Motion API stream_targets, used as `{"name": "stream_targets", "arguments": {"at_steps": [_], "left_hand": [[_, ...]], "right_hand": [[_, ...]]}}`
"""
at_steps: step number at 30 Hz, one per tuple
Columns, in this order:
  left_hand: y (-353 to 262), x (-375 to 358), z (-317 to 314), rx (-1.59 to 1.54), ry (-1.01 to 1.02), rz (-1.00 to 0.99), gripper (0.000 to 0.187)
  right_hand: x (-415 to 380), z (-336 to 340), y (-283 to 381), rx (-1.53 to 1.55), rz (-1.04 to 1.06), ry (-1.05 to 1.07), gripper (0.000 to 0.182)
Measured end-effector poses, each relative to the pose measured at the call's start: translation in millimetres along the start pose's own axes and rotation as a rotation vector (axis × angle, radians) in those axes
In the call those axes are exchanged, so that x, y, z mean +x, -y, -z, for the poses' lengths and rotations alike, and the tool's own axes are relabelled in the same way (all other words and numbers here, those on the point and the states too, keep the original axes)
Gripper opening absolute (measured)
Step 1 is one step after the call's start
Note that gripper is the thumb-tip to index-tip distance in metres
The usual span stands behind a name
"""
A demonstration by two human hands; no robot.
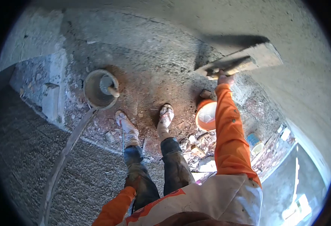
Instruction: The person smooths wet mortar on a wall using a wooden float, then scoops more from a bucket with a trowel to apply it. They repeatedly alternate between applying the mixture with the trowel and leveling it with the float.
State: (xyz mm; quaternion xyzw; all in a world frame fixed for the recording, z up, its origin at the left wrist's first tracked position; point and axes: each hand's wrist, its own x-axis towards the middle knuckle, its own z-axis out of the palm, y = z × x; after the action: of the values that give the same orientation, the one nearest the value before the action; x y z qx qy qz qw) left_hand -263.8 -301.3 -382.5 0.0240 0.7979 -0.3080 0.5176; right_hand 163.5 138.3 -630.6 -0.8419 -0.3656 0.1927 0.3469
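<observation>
My right hand (pixel 226 78) is wrapped round the handle of a long flat trowel (pixel 261 56), which is held out against the grey plastered wall (pixel 305 86) at the upper right. A dark shadow lies beside the blade's upper edge. Low in the view, my left hand (pixel 132 182) rests by my left thigh, dim and partly hidden past the orange cuff; its fingers cannot be made out.
A bucket (pixel 88 88) with a handled tool inside stands left of my feet, near a long pole or hose (pixel 62 162). An orange bucket (pixel 200 124) and a small tub (pixel 256 146) are at the right, among rubble (pixel 195 150).
</observation>
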Motion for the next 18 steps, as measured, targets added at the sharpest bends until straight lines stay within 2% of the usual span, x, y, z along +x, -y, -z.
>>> {"name": "stream_targets", "arguments": {"at_steps": [2,4,6,7,8,10,11,13,14,15,16,17,18], "left_hand": [[0,3,-2,0.001,0.003,-0.006,0.098],[2,4,-2,-0.010,0.001,0.003,0.098],[4,5,1,0.000,0.039,0.022,0.099],[16,14,-4,0.000,0.041,0.017,0.099],[33,32,-14,-0.002,0.008,-0.013,0.100],[38,54,-22,-0.016,-0.027,-0.061,0.101],[38,58,-24,0.053,-0.039,-0.070,0.095],[37,80,-22,0.119,-0.047,-0.087,0.089],[37,104,-18,0.532,0.063,-0.422,0.081],[40,128,-20,0.703,0.103,-0.605,0.076],[43,152,-22,0.861,0.114,-0.801,0.070],[51,183,-34,0.775,0.047,-0.832,0.066],[21,158,-15,0.586,0.068,-0.599,0.069]], "right_hand": [[-1,-1,12,-0.040,-0.137,0.004,0.060],[3,-4,9,-0.165,-0.158,0.012,0.062],[6,-6,-6,-0.067,-0.099,0.021,0.064],[8,-6,-13,-0.056,-0.103,0.051,0.071],[7,-5,-10,-0.053,-0.094,0.042,0.071],[-11,0,3,-0.334,0.048,-0.151,0.075],[-24,4,9,-0.334,0.055,-0.159,0.075],[-49,17,16,-0.207,-0.076,0.031,0.077],[-64,32,36,0.055,-0.307,0.321,0.069],[-80,48,57,0.236,-0.590,0.571,0.062],[-94,63,76,0.225,-0.600,0.604,0.062],[-108,74,86,0.455,-0.602,0.825,0.056],[-123,77,84,0.695,-0.617,1.048,0.052]]}}
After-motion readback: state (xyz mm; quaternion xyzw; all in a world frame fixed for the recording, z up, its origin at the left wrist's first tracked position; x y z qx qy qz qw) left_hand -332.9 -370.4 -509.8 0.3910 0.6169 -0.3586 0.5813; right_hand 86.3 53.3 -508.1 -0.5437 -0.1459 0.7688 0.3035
